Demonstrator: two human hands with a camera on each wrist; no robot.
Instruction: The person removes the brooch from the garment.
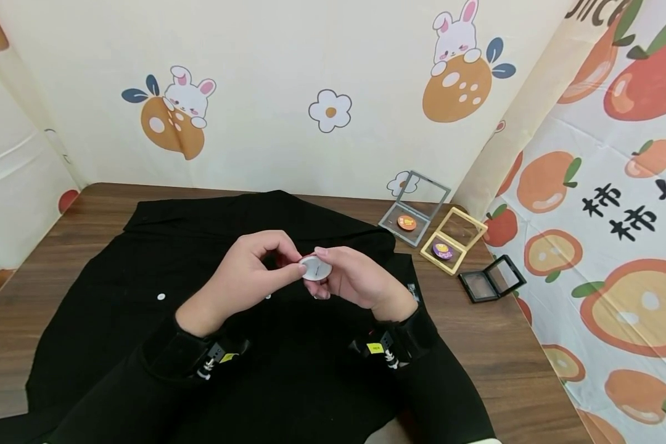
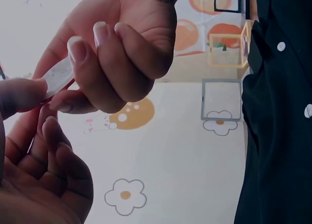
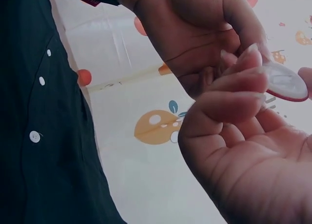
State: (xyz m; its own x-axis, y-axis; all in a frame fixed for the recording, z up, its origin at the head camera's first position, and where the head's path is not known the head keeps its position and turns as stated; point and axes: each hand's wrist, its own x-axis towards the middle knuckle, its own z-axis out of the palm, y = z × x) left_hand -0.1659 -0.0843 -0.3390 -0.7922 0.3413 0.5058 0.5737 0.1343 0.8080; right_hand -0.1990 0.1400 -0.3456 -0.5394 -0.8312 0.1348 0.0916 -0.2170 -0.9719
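Above a black shirt (image 1: 144,345) with white buttons, both hands meet at a small round badge (image 1: 316,268), its pale back turned up and its rim red. My left hand (image 1: 250,271) pinches the badge's left edge between thumb and fingers. From the other side my right hand (image 1: 363,282) holds the right edge, its thumb on top and the fingers curled beneath. Seen side-on in the right wrist view, the badge (image 3: 286,83) is thin and slightly domed. Fingers partly cover the badge (image 2: 59,77) in the left wrist view.
Several small open display cases stand at the right of the wooden table (image 1: 510,364): a grey case (image 1: 391,229) with an orange badge (image 1: 407,222), a yellow case (image 1: 449,266) with a purple badge (image 1: 442,250), and a black case (image 1: 480,296). Printed cloth (image 1: 266,80) hangs behind.
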